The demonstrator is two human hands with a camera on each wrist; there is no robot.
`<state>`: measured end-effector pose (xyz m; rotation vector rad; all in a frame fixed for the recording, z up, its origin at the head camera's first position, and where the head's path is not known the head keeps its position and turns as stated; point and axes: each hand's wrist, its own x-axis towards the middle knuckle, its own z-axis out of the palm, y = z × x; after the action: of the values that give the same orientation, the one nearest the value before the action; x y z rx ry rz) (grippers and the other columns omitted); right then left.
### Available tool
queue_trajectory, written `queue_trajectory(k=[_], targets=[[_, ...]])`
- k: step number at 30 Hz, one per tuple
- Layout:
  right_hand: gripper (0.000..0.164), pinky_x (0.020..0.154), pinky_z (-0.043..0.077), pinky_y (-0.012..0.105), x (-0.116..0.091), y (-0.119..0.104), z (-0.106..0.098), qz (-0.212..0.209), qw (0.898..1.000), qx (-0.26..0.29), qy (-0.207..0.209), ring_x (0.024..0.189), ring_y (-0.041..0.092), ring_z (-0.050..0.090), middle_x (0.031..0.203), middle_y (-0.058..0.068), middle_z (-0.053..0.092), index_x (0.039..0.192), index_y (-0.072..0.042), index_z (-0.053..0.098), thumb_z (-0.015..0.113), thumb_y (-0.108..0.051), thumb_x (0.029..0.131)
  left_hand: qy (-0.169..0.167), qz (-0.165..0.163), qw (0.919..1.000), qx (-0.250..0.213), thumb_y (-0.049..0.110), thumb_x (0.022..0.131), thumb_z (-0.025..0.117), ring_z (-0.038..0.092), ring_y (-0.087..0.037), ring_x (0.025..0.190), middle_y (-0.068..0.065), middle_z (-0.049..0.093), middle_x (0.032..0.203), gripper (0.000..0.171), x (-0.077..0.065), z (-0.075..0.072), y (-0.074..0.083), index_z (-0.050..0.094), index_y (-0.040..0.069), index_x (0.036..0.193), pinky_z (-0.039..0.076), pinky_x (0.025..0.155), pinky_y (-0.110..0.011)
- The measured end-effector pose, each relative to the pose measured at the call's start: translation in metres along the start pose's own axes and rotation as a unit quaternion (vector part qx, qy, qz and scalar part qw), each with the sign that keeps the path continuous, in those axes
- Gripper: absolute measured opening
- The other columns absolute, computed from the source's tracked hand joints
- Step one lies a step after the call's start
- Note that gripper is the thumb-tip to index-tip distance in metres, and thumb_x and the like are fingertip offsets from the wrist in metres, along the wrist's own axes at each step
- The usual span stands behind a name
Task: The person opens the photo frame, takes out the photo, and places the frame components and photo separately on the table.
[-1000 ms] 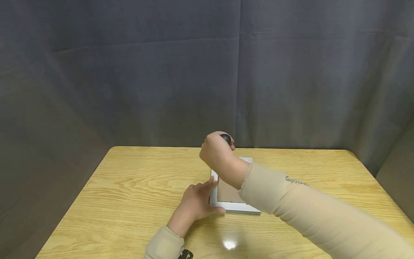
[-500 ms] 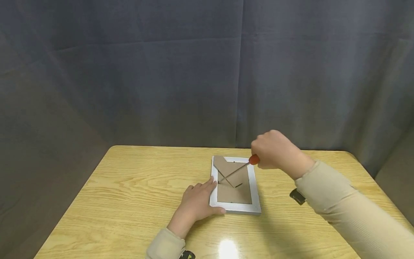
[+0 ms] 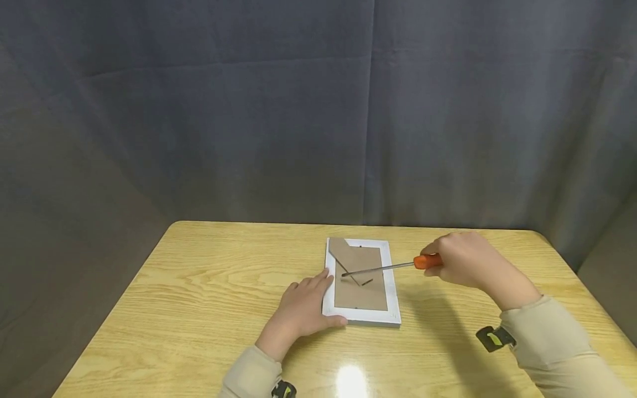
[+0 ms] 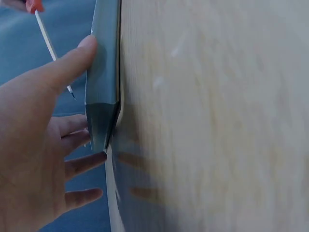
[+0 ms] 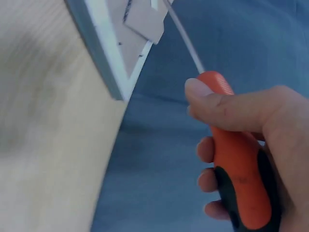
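A white picture frame lies face down on the table, its brown backing board and angled stand leg upward. At its near left corner is my left hand, thumb along the near edge and straight, spread fingers at the left side. My right hand grips a screwdriver by its orange and black handle, fingers curled round it and thumb along the top. The thin metal shaft points left across the frame. Its tip overlaps the backing near the left edge. In the left wrist view the frame shows edge-on.
The wood-grain table extends on both sides of the frame. A dark grey curtain hangs behind its far edge. Black straps circle both wrists, the right strap hanging below the beige sleeve.
My right hand has swung from over the frame out to the right, lowering the screwdriver to a flatter angle and uncovering the backing. The left hand stays at the corner.
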<state>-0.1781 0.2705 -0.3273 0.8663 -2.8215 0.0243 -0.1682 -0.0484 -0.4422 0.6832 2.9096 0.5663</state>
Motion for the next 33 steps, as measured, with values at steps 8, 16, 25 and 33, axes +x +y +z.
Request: queue_trajectory(k=[8,16,25,33], targets=[[0.031,0.058,0.051,0.041,-0.031,0.021,0.028,0.056,0.996,0.036,0.053,0.068,0.017,0.064,0.085,0.0,0.072,0.1,-0.012,0.078,0.088,-0.022,0.073,0.004,0.012,0.9998,-0.015,0.06,0.083,0.069,0.036,-0.029,0.142,-0.006,0.033,0.159,0.086,-0.003,-0.004,-0.007,0.045,0.01,0.149,0.03,0.112,-0.053],[0.032,0.058,0.049,0.043,-0.059,0.044,0.051,0.1,0.989,0.051,0.1,0.072,0.022,0.065,0.088,0.005,0.073,0.103,-0.012,0.078,0.087,-0.021,0.073,0.047,0.036,0.9981,-0.021,0.041,0.093,0.067,0.04,-0.034,0.139,-0.009,0.041,0.154,0.059,-0.016,-0.013,-0.012,0.055,0.011,0.142,0.031,0.11,-0.059],[0.039,0.051,0.039,0.034,-0.087,0.068,0.066,0.169,0.978,0.059,0.107,0.062,0.017,0.054,0.085,0.012,0.072,0.109,-0.005,0.075,0.086,-0.022,0.076,0.083,0.017,0.9953,-0.048,0.034,0.095,0.067,0.043,-0.034,0.136,-0.012,0.048,0.148,0.053,-0.036,-0.022,-0.02,0.055,0.009,0.14,0.032,0.11,-0.06],[0.042,0.051,0.034,0.032,-0.108,0.092,0.072,0.206,0.973,0.068,0.082,0.062,0.019,0.05,0.086,0.015,0.07,0.115,-0.002,0.07,0.082,-0.025,0.081,0.095,0.001,0.9946,-0.041,0.036,0.096,0.065,0.045,-0.034,0.135,-0.012,0.05,0.147,0.052,-0.049,-0.026,-0.029,0.056,0.008,0.139,0.034,0.109,-0.06]])
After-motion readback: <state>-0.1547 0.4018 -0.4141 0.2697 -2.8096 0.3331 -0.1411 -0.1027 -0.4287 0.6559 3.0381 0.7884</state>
